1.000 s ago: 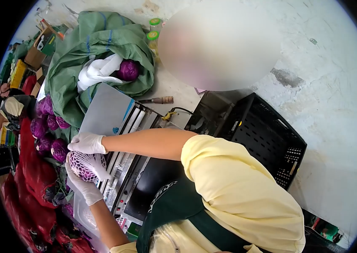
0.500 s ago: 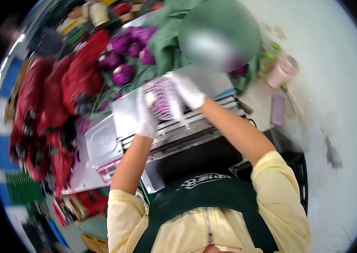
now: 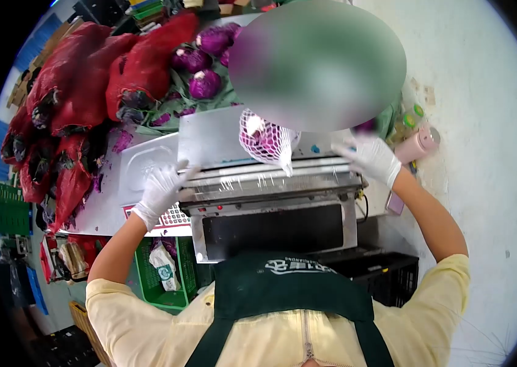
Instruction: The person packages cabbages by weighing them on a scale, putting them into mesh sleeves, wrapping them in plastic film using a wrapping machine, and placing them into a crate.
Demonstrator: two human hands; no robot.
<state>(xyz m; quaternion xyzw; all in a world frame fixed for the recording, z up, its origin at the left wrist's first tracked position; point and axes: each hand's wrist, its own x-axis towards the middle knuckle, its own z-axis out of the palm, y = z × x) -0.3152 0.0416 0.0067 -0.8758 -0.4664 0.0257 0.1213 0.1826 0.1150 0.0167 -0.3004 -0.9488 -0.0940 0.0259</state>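
Note:
A purple cabbage (image 3: 269, 139) in a white foam net rests on the metal wrapping machine (image 3: 276, 194), at the back of its front rollers. The net's gathered end hangs toward me. My left hand (image 3: 163, 191), in a white glove, is at the machine's left end with its fingers spread, above the keypad of a scale (image 3: 174, 215). My right hand (image 3: 371, 159), also gloved, is near the machine's right end, fingers stretched out and apart from the cabbage. Neither hand holds anything that I can see.
Red mesh sacks (image 3: 87, 73) are piled at the left. Loose purple cabbages (image 3: 204, 84) lie on green cloth behind the machine. A pink bottle (image 3: 416, 145) and a phone (image 3: 395, 203) are at the right. Below stands a green crate (image 3: 169, 296). A blurred oval hides the back middle.
Both hands have let go of the netted cabbage and moved apart, left hand to the left, right hand to the right. The cabbage now sits on the machine. The view has turned.

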